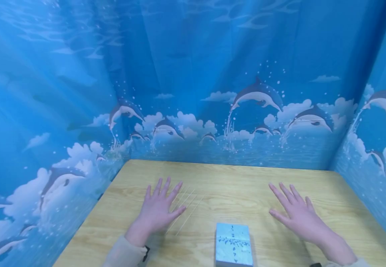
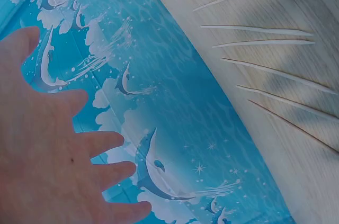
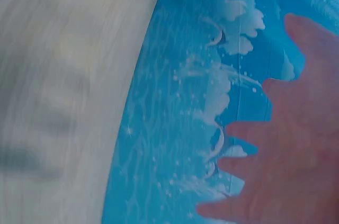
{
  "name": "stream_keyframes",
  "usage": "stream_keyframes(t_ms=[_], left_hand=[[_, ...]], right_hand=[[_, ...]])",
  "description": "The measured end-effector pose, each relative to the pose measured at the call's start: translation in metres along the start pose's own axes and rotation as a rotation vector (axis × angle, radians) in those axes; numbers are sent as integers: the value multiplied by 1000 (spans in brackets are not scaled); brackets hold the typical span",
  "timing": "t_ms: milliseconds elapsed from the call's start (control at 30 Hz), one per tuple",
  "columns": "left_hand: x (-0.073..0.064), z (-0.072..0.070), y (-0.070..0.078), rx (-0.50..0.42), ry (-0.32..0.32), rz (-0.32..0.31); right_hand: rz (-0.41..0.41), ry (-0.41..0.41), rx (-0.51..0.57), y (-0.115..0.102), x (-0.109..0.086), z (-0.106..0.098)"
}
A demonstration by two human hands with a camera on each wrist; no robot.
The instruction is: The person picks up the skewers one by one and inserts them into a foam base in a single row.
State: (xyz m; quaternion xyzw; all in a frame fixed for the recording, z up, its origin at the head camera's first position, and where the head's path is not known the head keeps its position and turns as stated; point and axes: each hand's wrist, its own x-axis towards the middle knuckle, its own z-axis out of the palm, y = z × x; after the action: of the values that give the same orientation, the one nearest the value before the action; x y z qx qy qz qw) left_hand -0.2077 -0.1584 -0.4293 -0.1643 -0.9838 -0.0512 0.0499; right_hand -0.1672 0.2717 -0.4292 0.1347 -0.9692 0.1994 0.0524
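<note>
My left hand [image 1: 157, 209] hovers over the left part of the table with its fingers spread and nothing in them. Close beside its thumb lie several thin, pale wooden sticks [image 2: 257, 29], slightly fanned out on the tabletop; the hand partly hides them in the head view. Toward the near edge, between the two hands, stands a light blue block [image 1: 234, 244] with dark specks or holes forming a cross on its top. On the other side my right hand [image 1: 298, 217] is held over the table, fingers apart and holding nothing.
The wooden table [image 1: 239, 185] has light grain and a straight far edge. Blue curtains [image 1: 193, 74] printed with dolphins and clouds hang behind it and along both sides. Cuffs and dark wrist straps show at both wrists.
</note>
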Motion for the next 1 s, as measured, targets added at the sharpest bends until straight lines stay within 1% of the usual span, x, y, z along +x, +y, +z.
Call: stream_keyframes(t_ms=[100, 200, 233, 333, 467, 533, 733, 867, 1000], left_hand=[[0, 1, -1, -30, -8, -9], [0, 1, -4, -77, -3, -13], [-1, 1, -4, -95, -1, -13], [-1, -1, -7, -160, 2, -7], [0, -2, -14, -266, -9, -4], [1, -1, -20, -314, -16, -16], [4, 2, -38, -420, -30, -62], [6, 5, -50, -529, -37, -109], [9, 8, -61, -610, -29, -173]], right_hand=[[-37, -32, 151, -7, 0, 3], [-70, -54, 276, -14, -1, 7], [-78, -59, 305, -16, -2, 8], [-106, -57, 347, -19, -4, 13], [-136, -42, 348, -21, -5, 21], [-143, -45, 355, -22, -6, 25], [-158, -69, 345, -21, -8, 38], [-190, -96, 320, -21, -10, 46], [-253, -100, 273, -22, -11, 55]])
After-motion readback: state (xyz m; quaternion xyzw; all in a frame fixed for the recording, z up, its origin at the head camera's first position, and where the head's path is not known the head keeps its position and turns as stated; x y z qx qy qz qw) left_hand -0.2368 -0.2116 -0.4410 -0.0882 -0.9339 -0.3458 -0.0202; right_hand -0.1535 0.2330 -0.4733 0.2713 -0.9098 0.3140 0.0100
